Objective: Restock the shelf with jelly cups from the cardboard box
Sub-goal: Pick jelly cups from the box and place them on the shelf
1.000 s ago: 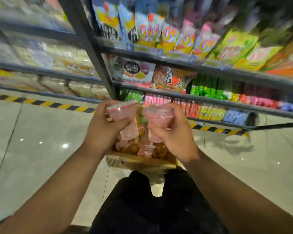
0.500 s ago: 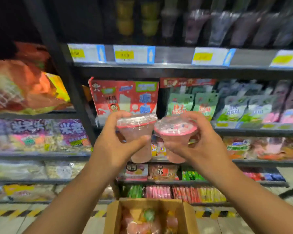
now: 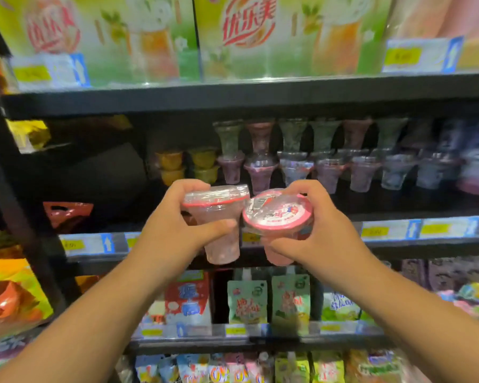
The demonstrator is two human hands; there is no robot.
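Held before the shelf (image 3: 398, 217), not yet placed: a pink jelly cup (image 3: 219, 230) is gripped upright by the curled left hand (image 3: 174, 225), and a second cup (image 3: 277, 214), lid tilted toward the camera, by the curled right hand (image 3: 315, 236). Rows of cups (image 3: 329, 167) are already stocked behind. The lid print is illegible; "优乐美" is read on the cartons (image 3: 246, 26) above.

- price tags (image 3: 423, 55): print blurred
- top cartons (image 3: 260, 37): cut by upper edge
- bottom pouches (image 3: 233, 369): blurred, cut below
- left jelly cup (image 3: 221, 250), right jelly cup (image 3: 278, 214): sides partly under fingers (image 3: 219, 225)
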